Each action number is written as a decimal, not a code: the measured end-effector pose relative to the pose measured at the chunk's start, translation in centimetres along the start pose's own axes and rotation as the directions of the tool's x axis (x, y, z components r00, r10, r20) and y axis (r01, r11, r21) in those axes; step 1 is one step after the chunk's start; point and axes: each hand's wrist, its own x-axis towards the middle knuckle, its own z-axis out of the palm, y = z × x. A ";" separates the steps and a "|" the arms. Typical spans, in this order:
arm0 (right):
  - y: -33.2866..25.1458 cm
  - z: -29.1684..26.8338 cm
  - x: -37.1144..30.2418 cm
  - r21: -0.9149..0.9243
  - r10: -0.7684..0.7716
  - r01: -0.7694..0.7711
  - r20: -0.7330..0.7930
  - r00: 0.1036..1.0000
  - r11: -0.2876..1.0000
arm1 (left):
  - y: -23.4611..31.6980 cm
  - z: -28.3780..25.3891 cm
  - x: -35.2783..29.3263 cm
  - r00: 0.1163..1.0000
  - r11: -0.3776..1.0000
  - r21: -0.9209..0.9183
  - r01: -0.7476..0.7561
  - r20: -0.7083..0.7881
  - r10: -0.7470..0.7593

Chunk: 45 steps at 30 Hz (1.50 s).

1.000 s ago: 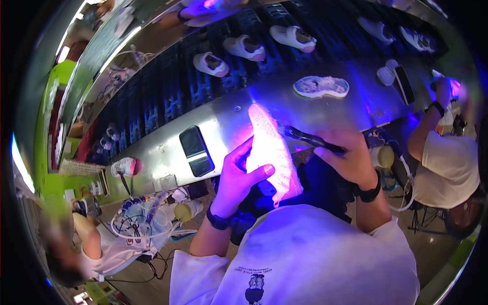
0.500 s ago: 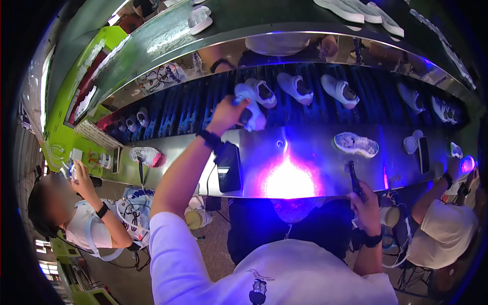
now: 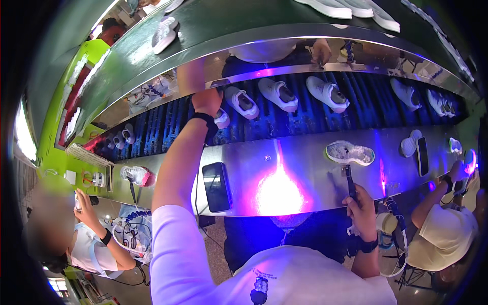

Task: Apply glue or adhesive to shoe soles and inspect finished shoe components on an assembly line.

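Note:
My left hand (image 3: 207,102) is over the dark conveyor, its fingers around a white shoe (image 3: 222,120), of which only the toe shows below the hand. To its right on the conveyor sit more white shoes, the nearest being a pink-toned shoe (image 3: 242,103). My right hand (image 3: 363,209) grips the dark handle of a brush (image 3: 349,182) at the bench's front edge. Just beyond the brush head lies a white shoe sole (image 3: 349,153) with its inner side up, on the metal bench (image 3: 244,152).
A phone (image 3: 216,187) lies on the bench left of a bright violet-pink glow. Another sole (image 3: 135,175) and a brush are farther left. Co-workers sit on both sides. Behind the conveyor (image 3: 168,127) runs a shiny metal rail (image 3: 284,46), then a green surface with soles.
My left hand has carried the shoe left and lowered it onto the conveyor, left of the other shoes. My right hand, still holding the brush, has shifted slightly. The whole view has tilted a little.

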 end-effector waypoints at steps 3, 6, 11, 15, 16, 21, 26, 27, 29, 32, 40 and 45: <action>0.5 0.0 1.0 0.026 -0.002 0.002 -0.001 1.000 1.000 | 3.9 -2.0 1.4 0.942 0.939 -0.071 -0.335 0.009 0.337; 0.7 0.0 1.2 0.046 -0.031 0.032 -0.011 0.999 0.998 | 12.0 -4.4 0.8 0.911 0.882 -0.302 -0.362 0.087 0.404; 0.0 0.3 -0.2 0.066 -0.083 0.084 -0.028 0.996 0.994 | 20.2 -0.4 0.3 0.951 0.867 -0.432 -0.249 0.061 0.303; 0.7 -0.8 -1.7 0.099 -0.094 0.102 -0.084 0.992 0.990 | 21.3 1.6 -1.2 0.968 0.961 -0.261 -0.095 0.199 0.150; 0.5 -0.9 -2.1 0.114 -0.088 0.098 -0.085 0.992 0.989 | 20.5 1.7 -1.1 0.964 0.967 -0.224 -0.121 0.204 0.168; 1.5 -2.0 -2.5 0.041 -0.156 0.159 -0.070 0.985 0.986 | 16.6 -4.8 -7.5 0.895 0.726 -0.594 -0.347 0.021 0.445; 2.4 -1.0 -0.5 0.059 -0.200 0.210 -0.144 0.969 0.976 | 13.3 -11.1 -22.9 0.704 0.550 -0.693 -0.465 0.087 0.705; 1.9 -0.9 0.4 -0.004 -0.226 0.229 -0.174 0.958 0.973 | 12.6 -12.0 -24.6 0.625 0.510 -0.661 -0.550 0.080 0.777; 1.3 -0.6 2.6 -0.155 -0.285 0.254 -0.237 0.929 0.955 | 12.8 -13.2 -27.4 0.709 0.531 -0.636 -0.559 -0.034 0.705; 2.0 -1.2 5.5 -0.433 -0.484 0.344 -0.268 0.833 0.833 | 14.2 -16.5 -29.8 0.836 0.348 -0.863 -0.366 -0.140 0.531; -6.8 2.3 -5.5 -0.515 -0.723 0.581 -0.118 0.680 0.630 | 17.8 -19.4 -35.8 0.961 -0.167 -0.982 -0.093 -0.133 0.244; -8.0 3.6 -9.0 -0.243 -0.804 0.811 0.153 0.574 0.533 | 17.9 -19.8 -37.4 0.961 -0.165 -0.986 -0.030 -0.074 0.265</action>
